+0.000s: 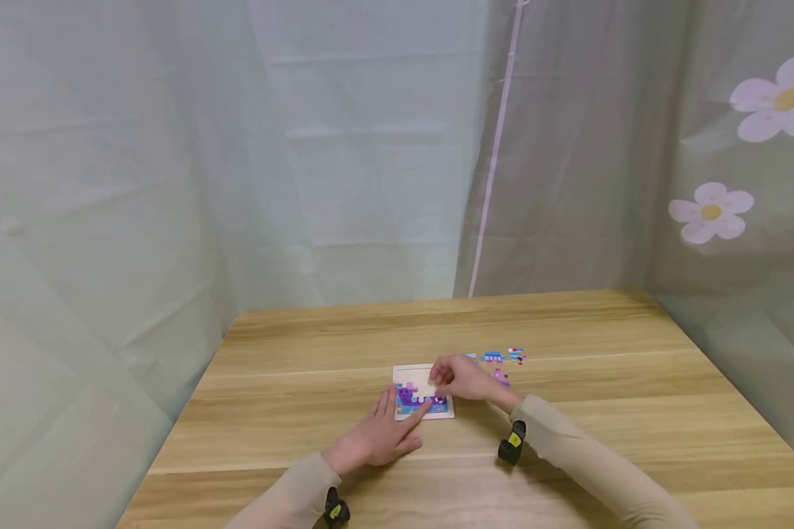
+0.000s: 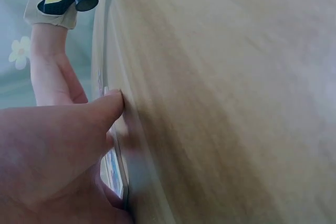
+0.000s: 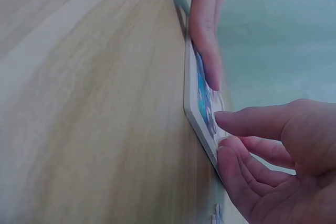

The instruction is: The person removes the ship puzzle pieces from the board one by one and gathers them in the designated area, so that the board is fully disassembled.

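Note:
A small jigsaw puzzle board (image 1: 423, 417) with a pale frame lies on the table, its lower part filled with purple and blue pieces. My left hand (image 1: 385, 435) rests at its near left side with fingers extended, the index finger lying over the filled pieces. Over the board's right side is my right hand (image 1: 466, 378), fingers bent and thumb close to the index fingertip. In the right wrist view, the right thumb (image 3: 236, 121) is right at the puzzle's surface. I cannot tell whether a piece sits between those fingertips.
Several loose puzzle pieces (image 1: 494, 357) lie to the right of the board, some partly behind the right hand. The wooden table (image 1: 291, 411) extends to hanging curtains (image 1: 370, 184) at the back and sides. Each wrist wears a black camera (image 1: 512, 443).

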Demonstrator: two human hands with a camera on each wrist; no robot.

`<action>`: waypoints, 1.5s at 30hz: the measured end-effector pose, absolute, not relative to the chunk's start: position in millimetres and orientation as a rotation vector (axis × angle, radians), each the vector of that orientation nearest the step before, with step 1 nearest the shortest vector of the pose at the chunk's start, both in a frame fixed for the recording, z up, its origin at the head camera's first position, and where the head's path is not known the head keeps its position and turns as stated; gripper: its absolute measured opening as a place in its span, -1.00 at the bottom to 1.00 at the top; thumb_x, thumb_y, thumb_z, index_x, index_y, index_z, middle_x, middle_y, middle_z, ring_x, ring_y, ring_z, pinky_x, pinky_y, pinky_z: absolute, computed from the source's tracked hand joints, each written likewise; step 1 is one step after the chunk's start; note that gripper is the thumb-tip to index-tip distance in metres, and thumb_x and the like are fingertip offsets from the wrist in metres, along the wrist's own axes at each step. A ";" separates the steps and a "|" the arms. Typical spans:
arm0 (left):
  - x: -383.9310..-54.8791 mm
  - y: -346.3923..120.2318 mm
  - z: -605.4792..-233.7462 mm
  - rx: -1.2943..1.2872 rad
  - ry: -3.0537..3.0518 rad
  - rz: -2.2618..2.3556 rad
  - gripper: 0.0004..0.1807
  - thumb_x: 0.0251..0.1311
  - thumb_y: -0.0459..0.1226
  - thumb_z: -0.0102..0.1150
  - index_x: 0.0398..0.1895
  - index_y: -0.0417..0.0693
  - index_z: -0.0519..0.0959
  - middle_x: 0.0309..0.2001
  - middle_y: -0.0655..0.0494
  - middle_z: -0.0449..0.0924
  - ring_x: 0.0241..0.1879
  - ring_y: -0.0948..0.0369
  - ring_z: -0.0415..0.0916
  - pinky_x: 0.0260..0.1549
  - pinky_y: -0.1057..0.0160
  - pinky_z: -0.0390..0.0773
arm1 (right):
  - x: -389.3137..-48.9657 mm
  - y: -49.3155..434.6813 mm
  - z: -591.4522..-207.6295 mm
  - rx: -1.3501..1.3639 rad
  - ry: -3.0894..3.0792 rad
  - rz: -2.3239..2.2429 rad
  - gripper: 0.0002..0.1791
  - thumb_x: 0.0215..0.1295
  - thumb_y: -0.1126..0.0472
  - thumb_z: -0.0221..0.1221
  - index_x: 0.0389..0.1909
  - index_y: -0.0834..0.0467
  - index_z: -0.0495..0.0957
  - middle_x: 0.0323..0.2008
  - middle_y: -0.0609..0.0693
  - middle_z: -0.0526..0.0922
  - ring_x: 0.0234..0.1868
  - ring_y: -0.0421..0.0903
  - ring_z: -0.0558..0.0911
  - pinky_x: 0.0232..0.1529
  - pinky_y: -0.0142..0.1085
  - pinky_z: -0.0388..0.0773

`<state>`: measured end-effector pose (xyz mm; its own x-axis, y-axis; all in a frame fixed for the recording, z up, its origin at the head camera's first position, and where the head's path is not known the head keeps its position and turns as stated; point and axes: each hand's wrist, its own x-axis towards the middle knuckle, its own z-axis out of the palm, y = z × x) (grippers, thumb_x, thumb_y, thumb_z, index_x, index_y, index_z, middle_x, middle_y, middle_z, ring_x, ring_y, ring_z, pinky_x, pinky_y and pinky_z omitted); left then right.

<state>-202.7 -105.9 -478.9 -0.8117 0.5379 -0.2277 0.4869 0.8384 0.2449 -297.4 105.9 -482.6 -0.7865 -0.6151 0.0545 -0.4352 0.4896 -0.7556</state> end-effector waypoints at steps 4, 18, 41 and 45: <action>-204.1 -109.1 -476.5 0.789 2.711 0.288 -0.33 0.42 0.09 -0.15 0.53 0.20 0.04 0.43 -0.59 -0.23 0.47 -0.34 -0.22 0.39 -0.22 0.08 | -297.8 105.3 -483.8 -0.901 2.495 -1.168 -0.76 0.00 0.46 0.36 -0.30 0.31 0.55 -0.41 0.10 0.64 -0.39 -0.26 0.53 -0.31 -0.49 0.54; -202.2 -128.5 -474.5 0.894 2.683 0.257 -0.21 0.39 0.10 -0.08 0.52 -0.12 0.02 0.50 -0.40 -0.18 0.50 -0.23 -0.19 0.40 -0.19 0.07 | -299.2 104.3 -484.1 -0.847 2.517 -1.125 -0.77 -0.02 0.44 0.38 -0.32 0.27 0.56 -0.44 0.04 0.63 -0.40 -0.25 0.53 -0.32 -0.48 0.52; -198.2 -129.3 -482.9 0.863 2.686 0.224 -0.09 0.33 0.22 -0.11 0.55 -0.09 -0.10 0.53 -0.32 -0.27 0.52 -0.16 -0.21 0.42 -0.18 0.05 | -302.2 72.3 -490.3 -0.857 2.532 -1.091 -0.81 0.09 0.42 0.30 -0.24 0.24 0.61 -0.34 0.03 0.67 -0.31 -0.19 0.58 -0.26 -0.41 0.57; -199.5 -131.4 -492.3 0.886 2.704 0.243 -0.07 0.33 0.25 -0.16 0.55 -0.09 -0.11 0.53 -0.32 -0.27 0.52 -0.18 -0.20 0.40 -0.20 0.06 | -302.7 69.4 -494.0 -0.860 2.513 -1.108 -0.81 0.09 0.46 0.28 -0.25 0.25 0.59 -0.35 0.03 0.64 -0.30 -0.16 0.58 -0.25 -0.37 0.59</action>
